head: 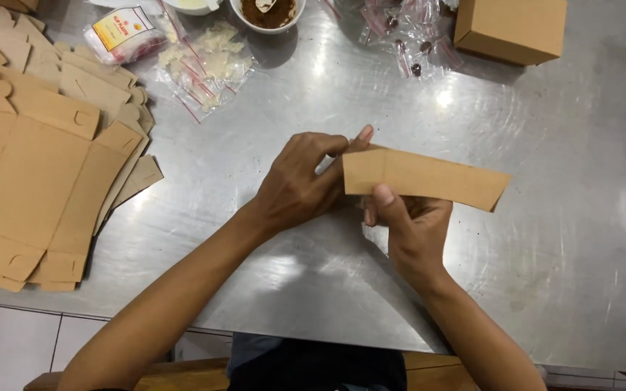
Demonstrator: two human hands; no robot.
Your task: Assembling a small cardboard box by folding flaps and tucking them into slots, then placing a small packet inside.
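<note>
- Nearest me: dark cloth at my waist point(320, 366) and a wooden edge point(429, 362) below the table rim
- My two bare forearms reach up over the scratched, shiny steel table point(559, 239)
- My right hand point(411, 228) sits under a flat brown folded cardboard strip point(425, 179); thumb pressed on its lower left edge, other fingers curled behind it, so it's gripping the strip
- My left hand point(298, 181) grips the strip's left end; fingers bent round it, one fingertip poking up past the top edge
- Strip is held just above the table, mid-frame, long side running right and tilting slightly down, right end cut at a slant
- Left of me: stack of flat unfolded brown cardboard box blanks point(30, 159), fanned out, reaching the table's near edge
- Further back left: clear zip bags with red seal lines point(208, 65), pale crumbly stuff inside, next to a white packet with a yellow label point(124, 32)
- Far centre: white bowl of dark brown paste point(268, 13), spoon in it
- Far right: more small clear bags with dark bits point(407, 32), then an assembled brown cardboard box point(512, 29) at the top edge
</note>
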